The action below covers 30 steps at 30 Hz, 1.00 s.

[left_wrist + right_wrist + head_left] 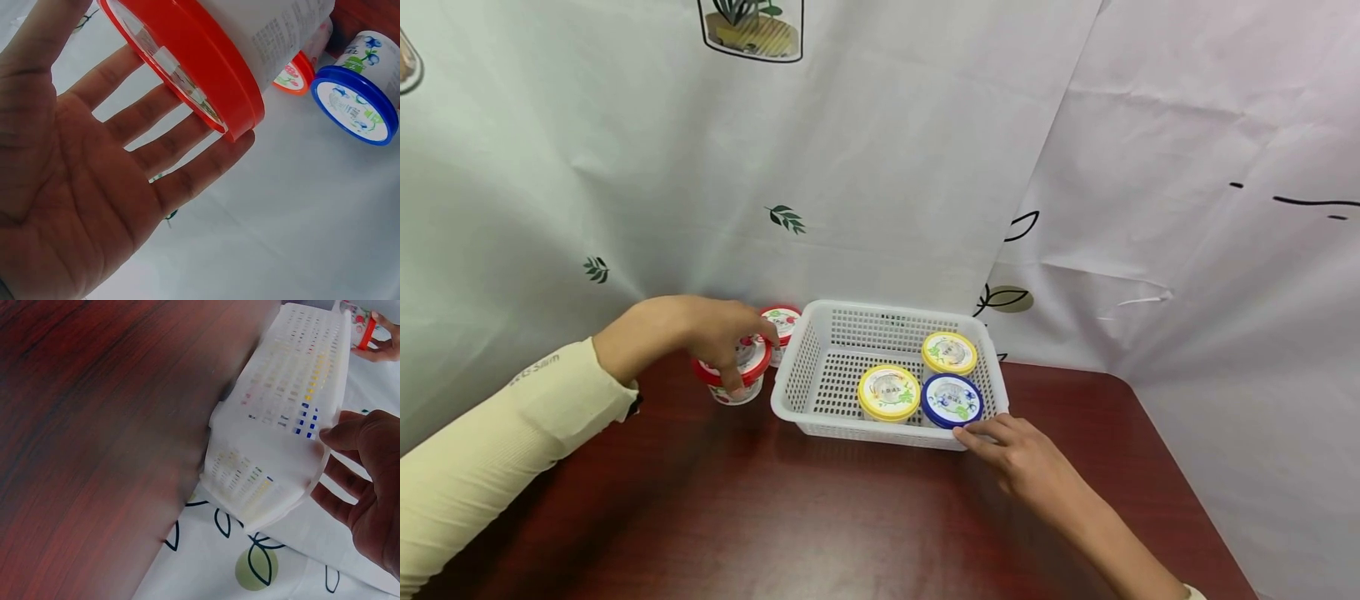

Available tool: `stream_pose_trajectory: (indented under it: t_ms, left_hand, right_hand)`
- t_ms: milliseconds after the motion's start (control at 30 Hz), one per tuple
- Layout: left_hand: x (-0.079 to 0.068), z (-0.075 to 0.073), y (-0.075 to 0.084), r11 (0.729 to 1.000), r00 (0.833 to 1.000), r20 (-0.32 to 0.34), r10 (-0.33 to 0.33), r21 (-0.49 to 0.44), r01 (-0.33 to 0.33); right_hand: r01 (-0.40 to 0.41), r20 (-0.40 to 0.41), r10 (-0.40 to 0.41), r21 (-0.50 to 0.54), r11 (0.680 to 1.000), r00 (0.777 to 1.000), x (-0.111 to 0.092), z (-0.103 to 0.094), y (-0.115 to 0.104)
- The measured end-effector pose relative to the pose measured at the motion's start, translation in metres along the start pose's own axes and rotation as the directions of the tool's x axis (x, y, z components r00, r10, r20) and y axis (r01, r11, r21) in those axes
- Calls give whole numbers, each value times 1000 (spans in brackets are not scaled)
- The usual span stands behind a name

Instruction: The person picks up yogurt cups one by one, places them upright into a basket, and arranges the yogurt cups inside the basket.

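Observation:
My left hand [700,325] grips a red-lidded tub [739,395] by its lid from above, left of the white plastic basket [865,432]. In the left wrist view, the fingers lie along the edge of the red lid [234,69]. My right hand [1026,462] pinches the basket's rim at the near right corner, with the thumb on the outer wall [275,419]. Inside the basket, two yellow-lidded tubs [889,392] and one blue-lidded tub [952,401] stand upright towards the right.
Another red-lidded tub [782,321] stands against the basket's left side. The left wrist view also has a blue-lidded tub [356,103] near it, hidden in the head view. A printed white cloth [880,167] hangs behind the dark red wooden table [820,517].

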State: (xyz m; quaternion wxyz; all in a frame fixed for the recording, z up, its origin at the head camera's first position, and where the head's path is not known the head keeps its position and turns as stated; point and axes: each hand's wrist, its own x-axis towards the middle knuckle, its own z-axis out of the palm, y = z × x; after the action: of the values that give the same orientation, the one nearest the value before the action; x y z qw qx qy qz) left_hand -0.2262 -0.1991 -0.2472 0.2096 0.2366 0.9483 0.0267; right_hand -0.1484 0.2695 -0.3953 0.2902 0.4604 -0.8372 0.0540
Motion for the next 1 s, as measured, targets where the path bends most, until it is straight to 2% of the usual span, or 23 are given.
stream_pose_trajectory:
  t_ms: [167,400,633,1000]
  left_hand:
    - [-3,-3,6,1000,1000,-18,7,19,-7]
    - [-7,-12,14,1000,999,-34,-26,17,27]
    - [-9,-20,21,999,998,-58,-7,40,10]
    - [-4,-30,31,997,999,-45,2,71,2]
  right_hand:
    - [-3,1,3,0,1000,1000,0,0,0]
    - [-3,6,3,0,1000,1000,-1,0,0]
    - [-4,-2,4,1,1000,1000,-1,1,0]
    - [-7,7,7,-4,1000,1000,-1,1,0]
